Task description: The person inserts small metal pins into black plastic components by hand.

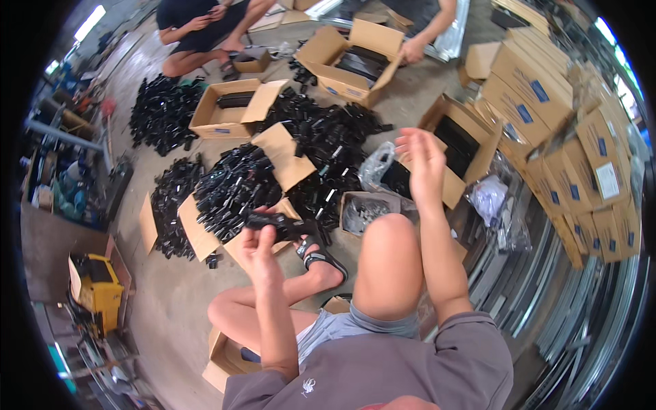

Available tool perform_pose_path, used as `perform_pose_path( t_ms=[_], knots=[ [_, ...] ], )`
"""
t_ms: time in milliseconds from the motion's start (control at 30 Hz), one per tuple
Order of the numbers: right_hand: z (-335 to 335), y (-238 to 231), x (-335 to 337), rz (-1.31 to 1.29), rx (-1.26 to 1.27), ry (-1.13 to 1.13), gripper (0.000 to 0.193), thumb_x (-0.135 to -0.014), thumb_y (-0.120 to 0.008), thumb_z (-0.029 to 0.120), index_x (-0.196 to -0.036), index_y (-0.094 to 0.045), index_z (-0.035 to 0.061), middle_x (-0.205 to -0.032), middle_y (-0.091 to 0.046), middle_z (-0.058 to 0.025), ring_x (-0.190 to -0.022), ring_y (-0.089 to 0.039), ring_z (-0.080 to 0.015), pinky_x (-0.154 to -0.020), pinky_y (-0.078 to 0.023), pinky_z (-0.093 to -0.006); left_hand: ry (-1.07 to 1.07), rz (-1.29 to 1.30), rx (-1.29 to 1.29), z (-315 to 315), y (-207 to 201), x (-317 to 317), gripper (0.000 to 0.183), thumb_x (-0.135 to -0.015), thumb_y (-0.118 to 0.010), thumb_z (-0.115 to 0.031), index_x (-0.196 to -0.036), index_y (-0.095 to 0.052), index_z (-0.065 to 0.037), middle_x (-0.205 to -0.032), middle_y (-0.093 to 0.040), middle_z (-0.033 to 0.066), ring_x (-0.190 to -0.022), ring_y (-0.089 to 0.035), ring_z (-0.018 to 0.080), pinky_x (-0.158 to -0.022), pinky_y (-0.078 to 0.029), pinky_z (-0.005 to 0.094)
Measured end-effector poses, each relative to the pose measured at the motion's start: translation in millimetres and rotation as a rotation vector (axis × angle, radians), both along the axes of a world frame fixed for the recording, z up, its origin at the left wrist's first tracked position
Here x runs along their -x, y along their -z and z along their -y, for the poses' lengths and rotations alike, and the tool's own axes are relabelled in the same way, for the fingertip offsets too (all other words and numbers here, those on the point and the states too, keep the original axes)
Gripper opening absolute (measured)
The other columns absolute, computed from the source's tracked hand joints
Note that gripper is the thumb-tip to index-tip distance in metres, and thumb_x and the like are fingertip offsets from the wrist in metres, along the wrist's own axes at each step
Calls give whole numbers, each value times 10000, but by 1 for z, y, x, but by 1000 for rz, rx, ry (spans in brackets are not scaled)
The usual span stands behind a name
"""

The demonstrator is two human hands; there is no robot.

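Note:
My left hand is closed on a black plastic part, held above an open carton heaped with similar black pieces. What kind of part it is cannot be made out. Raised on the other side of my knee, my right hand has its fingers stretched out and holds nothing visible. Beside it are a clear plastic bag and an open carton with long black pieces inside. A small box of little parts in plastic stands just past my knee.
More black parts lie in heaps on the floor. Two people sit across from me, one with a hand at an open carton. Stacked cartons and metal bars line the right; a yellow machine stands left.

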State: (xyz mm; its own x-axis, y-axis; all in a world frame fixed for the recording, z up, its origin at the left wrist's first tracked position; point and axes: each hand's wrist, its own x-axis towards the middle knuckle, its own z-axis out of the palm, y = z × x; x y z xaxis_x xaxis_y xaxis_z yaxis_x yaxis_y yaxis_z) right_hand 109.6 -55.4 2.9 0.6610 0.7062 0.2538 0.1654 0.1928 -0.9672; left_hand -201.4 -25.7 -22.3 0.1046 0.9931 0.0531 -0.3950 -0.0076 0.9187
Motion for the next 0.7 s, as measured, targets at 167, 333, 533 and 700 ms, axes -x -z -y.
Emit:
perform_pose_path(
  t_ms=[167,333,533,700],
  knots=[
    [28,167,-82,-117,397,80,301,-1055,-518,243,-992,-677,-5,-826,-667,-42,-715,-611,-112,-681,-505,-275,-108,-309,59,4,37,47,382,-942,-668,-30,-1304,-590,67,-1211,-688,142,-1129,-649,185,-995,-493,306],
    [15,279,-85,307,918,74,211,-882,-648,256,-960,-761,96,-968,-738,-185,-958,-707,-369,-862,-550,-443,-123,-431,117,15,57,85,396,-932,-670,-26,-1305,-588,82,-1195,-688,163,-1091,-670,223,-980,-521,350],
    [-45,324,-93,188,955,137,183,-868,-715,257,-977,-744,113,-1046,-728,-171,-985,-691,-379,-864,-545,-488,-92,-473,91,18,49,95,349,-959,-669,-104,-1267,-618,53,-1154,-698,128,-1068,-647,178,-980,-500,338],
    [-80,341,-91,-13,1151,317,439,-824,-722,393,-1093,-716,47,-1212,-678,-229,-1138,-645,-409,-944,-522,-512,-93,-400,113,14,49,95,336,-918,-685,-12,-1237,-627,76,-1130,-710,154,-1050,-681,215,-966,-531,357]
  ],
)
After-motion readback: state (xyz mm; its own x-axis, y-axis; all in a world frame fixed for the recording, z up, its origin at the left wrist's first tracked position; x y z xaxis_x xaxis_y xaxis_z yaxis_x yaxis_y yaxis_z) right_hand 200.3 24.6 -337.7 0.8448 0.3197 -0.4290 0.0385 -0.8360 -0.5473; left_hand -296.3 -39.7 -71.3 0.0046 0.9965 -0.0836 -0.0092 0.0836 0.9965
